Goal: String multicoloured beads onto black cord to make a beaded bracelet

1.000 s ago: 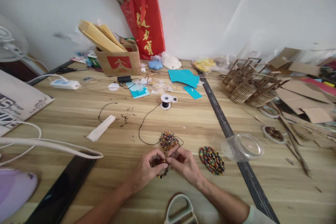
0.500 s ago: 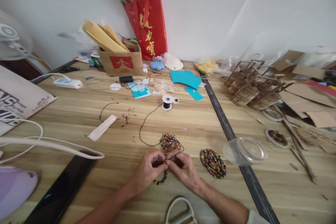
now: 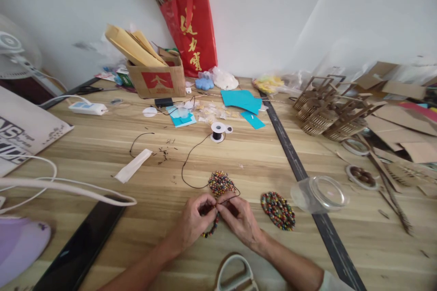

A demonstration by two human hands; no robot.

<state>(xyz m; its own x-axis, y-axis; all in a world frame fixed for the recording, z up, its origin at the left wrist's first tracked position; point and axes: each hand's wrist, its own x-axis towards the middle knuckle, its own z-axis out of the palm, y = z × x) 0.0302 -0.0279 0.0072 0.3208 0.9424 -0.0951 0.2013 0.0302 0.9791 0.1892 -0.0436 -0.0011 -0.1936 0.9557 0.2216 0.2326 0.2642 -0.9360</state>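
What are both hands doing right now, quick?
Left hand: closed, pinching the bead string.
Right hand: closed, pinching the black cord beside the left fingertips.

The left hand [image 3: 194,219] pinches a strand of coloured beads [image 3: 215,227] above the worktop [image 3: 153,211], its fingertips meeting those of the right hand [image 3: 243,222], which grips black cord [image 3: 183,169]. Just beyond lies a bead heap [image 3: 221,182]; farther off stands a white spool [image 3: 217,127]. To the right, a coiled bead string [image 3: 278,211] lies near a clear container [image 3: 303,196]
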